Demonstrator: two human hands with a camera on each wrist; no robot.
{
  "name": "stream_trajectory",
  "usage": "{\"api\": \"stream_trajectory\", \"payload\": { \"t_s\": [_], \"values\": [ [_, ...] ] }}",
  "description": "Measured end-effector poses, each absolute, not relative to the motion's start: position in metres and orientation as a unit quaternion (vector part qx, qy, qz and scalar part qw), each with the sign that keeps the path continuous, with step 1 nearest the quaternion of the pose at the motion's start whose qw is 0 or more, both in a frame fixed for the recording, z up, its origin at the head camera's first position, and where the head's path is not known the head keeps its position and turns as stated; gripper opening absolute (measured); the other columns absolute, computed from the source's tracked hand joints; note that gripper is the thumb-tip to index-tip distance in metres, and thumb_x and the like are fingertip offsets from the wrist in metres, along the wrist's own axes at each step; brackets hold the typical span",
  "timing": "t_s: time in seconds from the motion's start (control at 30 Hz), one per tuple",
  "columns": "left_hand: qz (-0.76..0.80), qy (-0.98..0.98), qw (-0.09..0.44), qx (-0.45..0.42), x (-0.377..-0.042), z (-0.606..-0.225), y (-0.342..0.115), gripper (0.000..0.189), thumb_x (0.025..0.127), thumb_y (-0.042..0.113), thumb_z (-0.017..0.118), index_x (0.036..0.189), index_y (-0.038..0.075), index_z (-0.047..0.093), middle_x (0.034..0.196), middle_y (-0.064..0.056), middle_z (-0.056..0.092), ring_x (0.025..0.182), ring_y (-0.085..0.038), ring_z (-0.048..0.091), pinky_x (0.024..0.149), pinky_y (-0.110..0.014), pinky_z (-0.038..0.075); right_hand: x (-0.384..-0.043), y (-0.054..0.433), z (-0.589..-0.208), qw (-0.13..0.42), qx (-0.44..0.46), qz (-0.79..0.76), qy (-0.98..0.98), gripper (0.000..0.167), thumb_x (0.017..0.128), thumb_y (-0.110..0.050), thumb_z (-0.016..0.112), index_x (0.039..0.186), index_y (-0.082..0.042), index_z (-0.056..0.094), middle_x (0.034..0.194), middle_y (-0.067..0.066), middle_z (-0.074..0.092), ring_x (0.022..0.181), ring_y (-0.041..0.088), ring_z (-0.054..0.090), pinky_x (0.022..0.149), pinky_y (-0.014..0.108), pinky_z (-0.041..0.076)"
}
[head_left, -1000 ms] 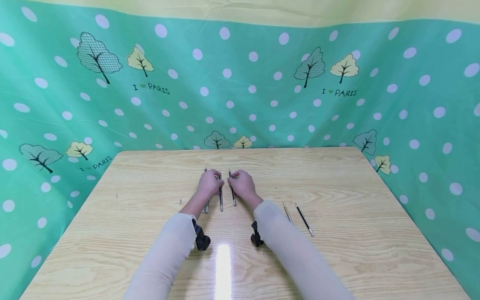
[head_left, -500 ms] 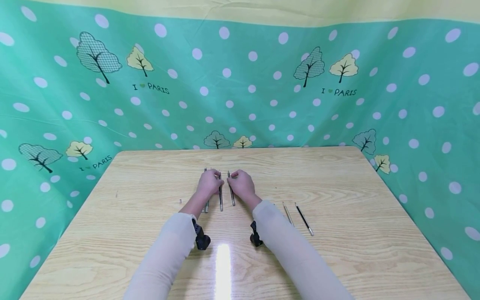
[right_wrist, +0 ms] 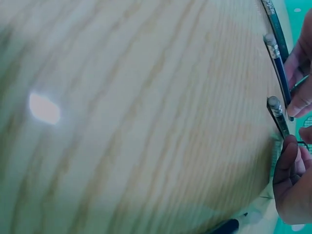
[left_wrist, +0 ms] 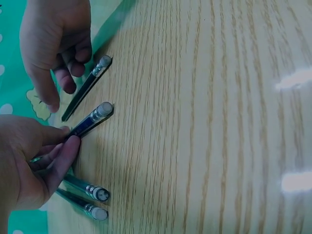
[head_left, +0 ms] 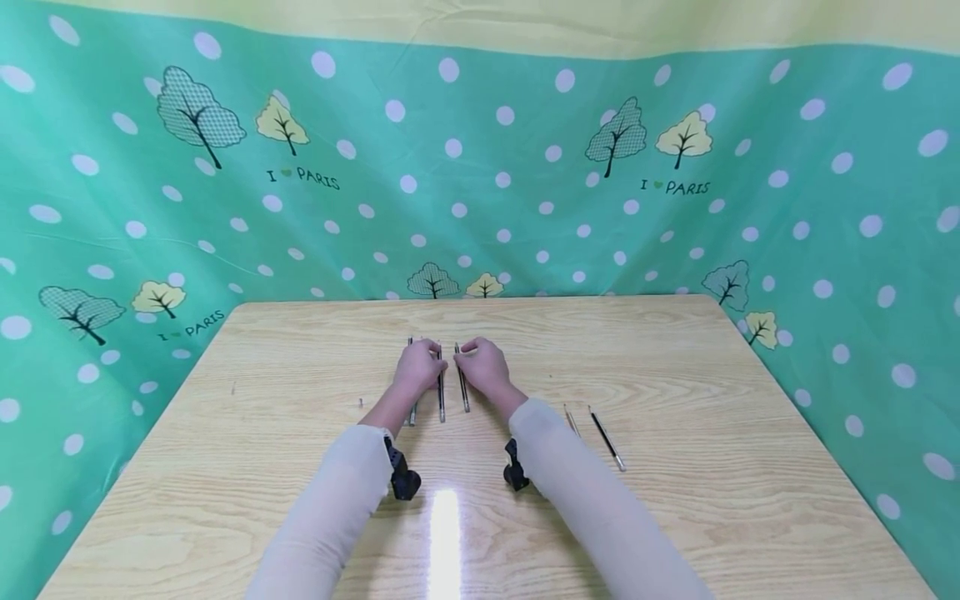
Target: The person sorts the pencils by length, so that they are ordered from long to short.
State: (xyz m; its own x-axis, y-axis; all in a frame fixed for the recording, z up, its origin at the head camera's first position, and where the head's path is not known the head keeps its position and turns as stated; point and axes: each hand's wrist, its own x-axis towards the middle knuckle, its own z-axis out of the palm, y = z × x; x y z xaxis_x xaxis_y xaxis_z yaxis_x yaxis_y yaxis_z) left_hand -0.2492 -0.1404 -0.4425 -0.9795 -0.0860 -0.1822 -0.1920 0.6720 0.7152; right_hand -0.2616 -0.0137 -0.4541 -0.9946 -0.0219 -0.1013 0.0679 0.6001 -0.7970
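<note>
Left hand (head_left: 418, 365) covering pencils (head_left: 413, 412), right sleeve (head_left: 600, 496) apparently overlapping pale pencil (head_left: 572, 420)

Pale wood-grain table (head_left: 712, 358) with a white strip of glare (head_left: 444, 542), in front of a green polka-dot cloth (head_left: 480, 187) printed with trees (head_left: 201, 117) and "PARIS" lettering (head_left: 675, 187)

Left pencil (head_left: 441, 390): dark with pale eraser; was pinched in the left hand (head_left: 417, 367), running almost straight away.
Right pencil (head_left: 462, 392): dark; was pinched in the right hand (head_left: 484, 367), slightly slanted, near the left pencil but apart.
Inner pencil (left_wrist: 84, 186): dark, lay partly hidden by the left hand.
Outer pencil (left_wrist: 82, 203): lay just beside the inner pencil.
Black pencil (head_left: 606, 437): lay slanted, well right.
Pale pencil (head_left: 572, 421): lay near it, partly hidden.
</note>
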Motion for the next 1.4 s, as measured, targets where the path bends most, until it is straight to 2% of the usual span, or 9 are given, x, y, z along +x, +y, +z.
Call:
{"api": "stream_trajectory", "payload": {
  "t_s": [0.23, 0.4, 0.57, 0.87, 0.93, 1.03, 1.13, 1.3, 1.4],
  "values": [
    [0.383, 0.919, 0.063, -0.07, -0.248, -0.442, -0.139, 0.038, 0.09, 0.011, 0.06, 0.126, 0.001, 0.052, 0.094, -0.014, 0.063, 0.064, -0.015, 0.06, 0.054, -0.021, 0.056, -0.262, -0.007, -0.447, 0.047, 0.007, -0.447, 0.893, 0.023, 0.088, -0.026, 0.063, 0.105, -0.01, 0.064, 0.087, 0.005, 0.066, 0.063, 0.014, 0.049, 0.054, 0.022, 0.039],
    [0.377, 0.922, 0.058, -0.066, -0.248, -0.441, -0.138, 0.038, 0.09, 0.012, 0.06, 0.126, 0.001, 0.053, 0.104, -0.016, 0.063, 0.069, -0.016, 0.062, 0.055, -0.021, 0.056, -0.259, -0.001, -0.443, 0.049, 0.006, -0.449, 0.892, 0.023, 0.087, -0.026, 0.065, 0.104, -0.011, 0.064, 0.081, 0.005, 0.065, 0.065, 0.014, 0.054, 0.055, 0.022, 0.042],
    [0.378, 0.922, 0.058, -0.067, -0.247, -0.442, -0.139, 0.037, 0.091, 0.012, 0.058, 0.126, 0.001, 0.053, 0.114, -0.018, 0.061, 0.065, -0.015, 0.062, 0.054, -0.021, 0.055, -0.258, 0.005, -0.441, 0.055, 0.003, -0.453, 0.89, 0.023, 0.087, -0.026, 0.065, 0.105, -0.011, 0.064, 0.081, 0.005, 0.065, 0.069, 0.015, 0.058, 0.059, 0.023, 0.045],
    [0.344, 0.936, 0.05, -0.053, -0.247, -0.436, -0.141, 0.037, 0.092, 0.022, 0.058, 0.123, 0.002, 0.054, 0.085, -0.01, 0.065, 0.057, -0.013, 0.057, 0.049, -0.021, 0.047, -0.258, 0.018, -0.44, 0.061, -0.009, -0.442, 0.895, 0.024, 0.088, -0.028, 0.064, 0.104, -0.01, 0.063, 0.082, 0.004, 0.062, 0.065, 0.013, 0.054, 0.058, 0.021, 0.046],
    [0.338, 0.939, 0.046, -0.047, -0.246, -0.434, -0.141, 0.036, 0.092, 0.023, 0.058, 0.122, 0.002, 0.056, 0.086, -0.01, 0.065, 0.06, -0.014, 0.058, 0.051, -0.022, 0.047, -0.258, 0.021, -0.438, 0.071, -0.011, -0.443, 0.894, 0.024, 0.088, -0.028, 0.064, 0.104, -0.01, 0.063, 0.076, 0.004, 0.061, 0.06, 0.012, 0.054, 0.054, 0.021, 0.046],
    [0.326, 0.944, 0.038, -0.038, -0.245, -0.43, -0.141, 0.036, 0.092, 0.025, 0.058, 0.12, 0.003, 0.057, 0.098, -0.012, 0.066, 0.071, -0.018, 0.059, 0.06, -0.027, 0.049, -0.258, 0.025, -0.435, 0.086, -0.016, -0.447, 0.89, 0.023, 0.089, -0.028, 0.063, 0.104, -0.01, 0.062, 0.071, 0.003, 0.059, 0.055, 0.012, 0.052, 0.05, 0.021, 0.046],
    [0.319, 0.947, 0.032, -0.03, -0.244, -0.426, -0.141, 0.036, 0.092, 0.026, 0.058, 0.119, 0.003, 0.058, 0.106, -0.013, 0.065, 0.082, -0.02, 0.059, 0.07, -0.031, 0.051, -0.257, 0.029, -0.431, 0.096, -0.024, -0.451, 0.887, 0.023, 0.089, -0.028, 0.063, 0.104, -0.01, 0.062, 0.07, 0.005, 0.06, 0.053, 0.013, 0.053, 0.047, 0.021, 0.045],
    [0.326, 0.944, 0.034, -0.018, -0.24, -0.419, -0.139, 0.038, 0.091, 0.029, 0.059, 0.119, 0.003, 0.058, 0.102, -0.013, 0.065, 0.077, -0.019, 0.062, 0.067, -0.031, 0.053, -0.254, 0.037, -0.426, 0.111, -0.034, -0.456, 0.882, 0.024, 0.089, -0.028, 0.063, 0.104, -0.009, 0.061, 0.081, 0.019, 0.065, 0.058, 0.022, 0.058, 0.045, 0.021, 0.043],
    [0.325, 0.945, 0.036, -0.015, -0.237, -0.417, -0.139, 0.039, 0.09, 0.031, 0.061, 0.117, 0.003, 0.059, 0.101, -0.012, 0.065, 0.077, -0.019, 0.061, 0.065, -0.03, 0.052, -0.252, 0.042, -0.424, 0.117, -0.038, -0.453, 0.883, 0.023, 0.089, -0.029, 0.062, 0.103, -0.01, 0.061, 0.084, 0.02, 0.066, 0.065, 0.027, 0.062, 0.046, 0.021, 0.044]
  ]
}}
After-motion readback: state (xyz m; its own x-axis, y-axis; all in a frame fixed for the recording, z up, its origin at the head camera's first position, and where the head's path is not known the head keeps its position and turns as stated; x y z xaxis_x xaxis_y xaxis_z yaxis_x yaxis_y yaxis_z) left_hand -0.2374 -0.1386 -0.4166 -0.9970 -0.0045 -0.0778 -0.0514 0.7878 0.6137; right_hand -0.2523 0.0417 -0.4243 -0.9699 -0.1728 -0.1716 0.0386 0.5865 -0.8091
